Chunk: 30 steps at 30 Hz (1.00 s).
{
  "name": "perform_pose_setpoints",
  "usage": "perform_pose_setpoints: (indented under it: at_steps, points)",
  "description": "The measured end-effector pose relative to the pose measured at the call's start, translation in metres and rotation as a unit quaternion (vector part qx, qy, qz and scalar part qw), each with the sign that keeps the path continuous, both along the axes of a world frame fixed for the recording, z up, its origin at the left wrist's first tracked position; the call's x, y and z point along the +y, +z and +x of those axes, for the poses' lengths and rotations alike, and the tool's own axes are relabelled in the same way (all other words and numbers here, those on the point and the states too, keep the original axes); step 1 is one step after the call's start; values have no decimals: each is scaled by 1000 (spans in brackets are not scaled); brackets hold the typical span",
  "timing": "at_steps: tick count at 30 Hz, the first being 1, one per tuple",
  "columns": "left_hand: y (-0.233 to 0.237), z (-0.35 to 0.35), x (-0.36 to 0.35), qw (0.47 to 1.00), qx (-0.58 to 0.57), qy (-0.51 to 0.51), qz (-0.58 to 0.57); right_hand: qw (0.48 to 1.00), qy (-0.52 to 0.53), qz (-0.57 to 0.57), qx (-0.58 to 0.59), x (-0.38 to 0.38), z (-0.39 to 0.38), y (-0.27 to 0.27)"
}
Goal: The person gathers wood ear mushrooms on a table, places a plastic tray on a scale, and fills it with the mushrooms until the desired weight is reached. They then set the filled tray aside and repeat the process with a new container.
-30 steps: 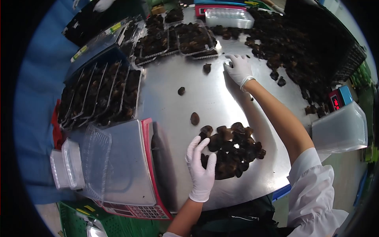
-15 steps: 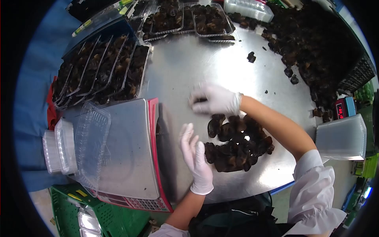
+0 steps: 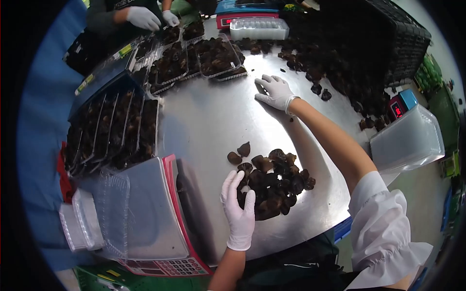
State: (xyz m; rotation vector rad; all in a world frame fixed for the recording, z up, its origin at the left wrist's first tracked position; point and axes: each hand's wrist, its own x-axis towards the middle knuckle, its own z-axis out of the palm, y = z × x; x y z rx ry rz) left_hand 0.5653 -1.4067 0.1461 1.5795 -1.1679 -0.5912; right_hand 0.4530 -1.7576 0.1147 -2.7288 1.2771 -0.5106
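Note:
Both hands wear white gloves. My left hand (image 3: 239, 208) touches the left edge of a small pile of dark brown mushroom-like pieces (image 3: 274, 186), its fingers apart. Farther forward, my right hand (image 3: 276, 93) reaches over the metal table (image 3: 208, 121) with fingers spread and nothing visible in it. Two loose pieces (image 3: 234, 157) lie just beyond the pile. On the left is a scale (image 3: 145, 208) with a red edge, and an empty clear tray (image 3: 114, 213) rests on its left side.
Filled clear trays stand at the left (image 3: 114, 128) and at the back (image 3: 216, 56). A large dark heap (image 3: 340, 53) lies by a black crate (image 3: 407, 39). Stacked lids (image 3: 410, 138) are at the right. A co-worker's gloved hands (image 3: 143, 18) show at the top left.
The view has shifted, bringing a co-worker's hands in. My right hand has moved forward, away from the pile. My left hand has come against the pile. Two loose pieces now lie beyond it.

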Motion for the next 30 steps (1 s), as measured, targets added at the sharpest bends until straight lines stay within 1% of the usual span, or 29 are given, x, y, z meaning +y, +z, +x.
perform_pose_setpoints:
  at_steps: [1, 2, 4, 6, 8, 10, 11, 12, 14, 16, 18, 19, 20, 21, 22, 24, 25, 26, 27, 28, 29, 30]
  points:
    - [0, 0, 0, 1000, 11, 11, -7, 999, 16, -25, -34, 6, -1, 9]
    - [-1, -1, 2, 999, 23, 21, -11, 996, 44, 54, -61, 12, -8, 18]
    - [0, -2, 3, 1000, 16, 18, -12, 986, 102, 76, -105, 35, -29, 21]
    - [1, -1, 2, 1000, 25, 15, -8, 983, 110, 100, -110, 77, -66, 28]
    - [1, -1, 1, 1000, 23, 13, 1, 985, 81, 79, -127, 116, -116, 21]
    - [-3, 1, 2, 1000, 2, 16, -14, 986, 12, 92, -137, 163, -167, 26]
    - [-3, 1, 3, 1000, 7, 21, -15, 989, -28, 81, -117, 189, -194, 30]
    - [-4, 1, 3, 999, 23, 22, -22, 991, -67, 70, -96, 215, -221, 32]
    - [-4, 1, 4, 995, 83, 49, -19, 983, -150, 54, -87, 269, -270, 33]
    - [-6, -4, 1, 988, 121, 90, -41, 945, -291, 76, -125, 322, -326, 14]
    - [-5, -7, -1, 984, 135, 102, -53, 936, -337, -25, -102, 363, -381, -6]
    - [-8, -6, -2, 985, 131, 99, -53, 934, -340, -23, -107, 381, -398, -16]
    - [-16, -4, -4, 986, 116, 93, -71, 902, -416, -77, -81, 395, -411, -27]
    - [-22, -3, -5, 987, 100, 88, -89, 862, -488, -129, -55, 404, -417, -34]
    - [-25, -4, -5, 988, 93, 88, -92, 862, -488, -127, -62, 407, -417, -36]
    - [-26, -5, -4, 990, 9, 89, -105, 842, -483, -91, -223, 410, -406, -39]
    - [-23, -9, -4, 988, 6, 101, -114, 837, -446, -85, -306, 405, -383, -34]
    - [-23, -9, -3, 988, -1, 97, -119, 830, -414, -88, -364, 397, -349, -22]
    - [-25, -8, -3, 990, 2, 85, -116, 847, -369, -90, -371, 390, -320, -10]
    - [-28, -7, -4, 991, 5, 74, -114, 865, -354, -88, -345, 385, -295, -4]
    - [-29, -7, -4, 991, 7, 72, -116, 872, -302, -36, -384, 379, -267, 6]
    - [-27, -7, -4, 990, 1, 67, -121, 819, -255, 69, -509, 375, -233, 15]
